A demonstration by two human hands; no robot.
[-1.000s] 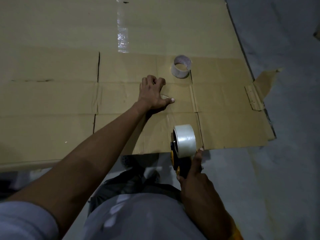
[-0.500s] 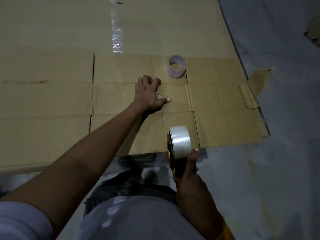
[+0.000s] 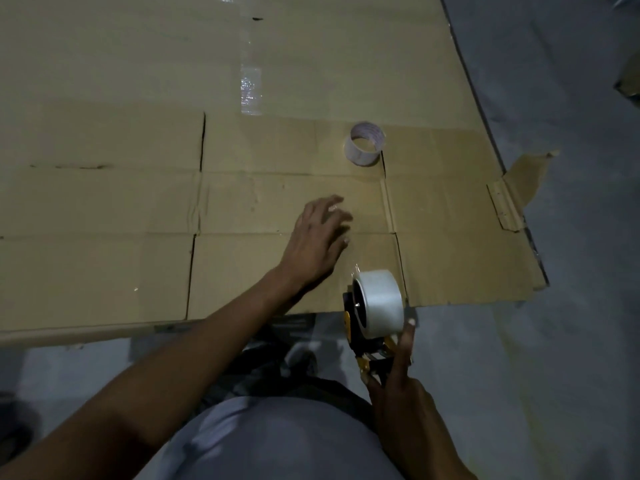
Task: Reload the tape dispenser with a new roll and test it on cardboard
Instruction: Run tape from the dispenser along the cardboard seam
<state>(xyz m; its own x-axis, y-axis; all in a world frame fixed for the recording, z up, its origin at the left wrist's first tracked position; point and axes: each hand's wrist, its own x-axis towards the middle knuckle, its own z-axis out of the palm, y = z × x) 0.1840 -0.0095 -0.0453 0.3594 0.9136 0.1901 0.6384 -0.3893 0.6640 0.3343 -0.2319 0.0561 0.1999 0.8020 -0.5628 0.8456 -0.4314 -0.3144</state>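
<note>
Head view, dim light, some motion blur. Large flattened brown cardboard sheet (image 3: 277, 150) lies on the grey concrete floor (image 3: 571, 341); all places below are given relative to it.

Right hand (image 3: 403, 400) is off the sheet's near edge, over the floor, fingers curled round the handle of the black-and-yellow tape dispenser (image 3: 363, 344). One finger is stretched up against the side of the full white tape roll (image 3: 379, 303) mounted on the dispenser. The roll sits right at the sheet's near edge, overlapping it from this angle; whether the dispenser touches the cardboard cannot be told.

Left hand (image 3: 318, 244) is over the near-middle panel, fingers spread and fairly straight, holding nothing. It is blurred, so contact with the sheet cannot be told.

Nearly spent tape roll, a thin white ring with a printed core (image 3: 364, 143), rests on the sheet farther in, beside a slit between flaps.

Strip of glossy clear tape (image 3: 251, 88) shines on the far part of the sheet.
</note>
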